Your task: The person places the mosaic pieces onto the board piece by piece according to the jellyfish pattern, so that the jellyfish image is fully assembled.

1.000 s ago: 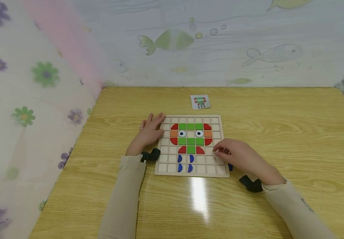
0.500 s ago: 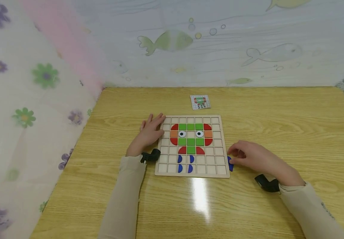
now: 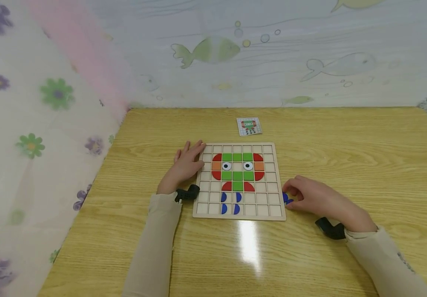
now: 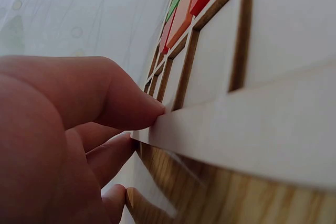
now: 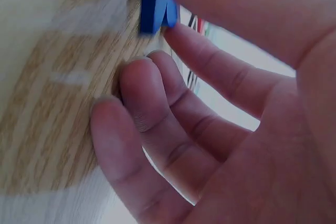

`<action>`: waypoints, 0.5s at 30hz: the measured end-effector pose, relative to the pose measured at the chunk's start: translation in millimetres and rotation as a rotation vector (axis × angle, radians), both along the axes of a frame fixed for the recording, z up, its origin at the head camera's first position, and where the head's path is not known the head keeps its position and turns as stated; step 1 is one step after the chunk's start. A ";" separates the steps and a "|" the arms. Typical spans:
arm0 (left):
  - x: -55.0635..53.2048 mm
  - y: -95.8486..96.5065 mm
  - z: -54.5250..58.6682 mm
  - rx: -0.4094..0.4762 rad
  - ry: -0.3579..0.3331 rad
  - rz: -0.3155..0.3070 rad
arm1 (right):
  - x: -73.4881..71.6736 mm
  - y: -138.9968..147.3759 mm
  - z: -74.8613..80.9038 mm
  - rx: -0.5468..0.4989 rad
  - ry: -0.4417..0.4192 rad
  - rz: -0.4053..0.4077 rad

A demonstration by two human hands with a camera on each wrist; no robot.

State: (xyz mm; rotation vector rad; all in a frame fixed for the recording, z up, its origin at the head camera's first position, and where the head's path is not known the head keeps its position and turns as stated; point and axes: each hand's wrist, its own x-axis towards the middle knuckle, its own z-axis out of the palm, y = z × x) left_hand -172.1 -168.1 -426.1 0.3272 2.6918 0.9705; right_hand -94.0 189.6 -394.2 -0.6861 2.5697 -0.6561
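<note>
A square wooden grid board lies on the table, with several flat tiles set in its cells. Green squares, red quarter-rounds, orange squares and two round eye tiles form a face. Below them are several blue half-round tiles. My left hand rests at the board's left edge; in the left wrist view the thumb touches the rim, with fingers fairly straight. Right of the board, my right hand pinches a blue tile between thumb and forefinger. A second blue tile appears beside it, partly hidden.
A small picture card with a similar gridded face lies behind the board. The wooden table meets a wall with painted fish at the back and a flowered wall on the left.
My right hand has moved from above the board's right side to the blue tiles beside it. Those tiles have shifted apart under the fingers. My left hand has stayed in place.
</note>
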 end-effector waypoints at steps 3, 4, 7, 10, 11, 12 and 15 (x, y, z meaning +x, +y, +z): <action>0.1 0.1 0.2 -0.001 -0.004 -0.001 | -1.0 1.0 -0.4 -0.013 0.007 -0.006; 0.0 0.0 0.3 -0.002 -0.005 0.000 | -1.5 1.5 -0.7 -0.013 0.009 -0.009; -0.4 0.3 0.4 -0.013 -0.002 0.004 | -3.2 2.7 -1.2 -0.009 0.017 -0.025; -1.1 0.5 0.6 -0.022 0.003 0.004 | -4.2 3.7 -1.4 0.004 0.045 -0.040; -1.2 0.6 0.8 -0.026 0.003 0.002 | -4.2 4.1 -1.2 0.010 0.063 -0.038; -1.2 0.6 1.1 -0.029 0.003 -0.001 | -4.1 4.6 -0.9 0.013 0.079 -0.035; -0.9 0.5 1.6 -0.032 -0.001 -0.007 | -3.8 6.8 1.1 0.012 0.101 -0.016</action>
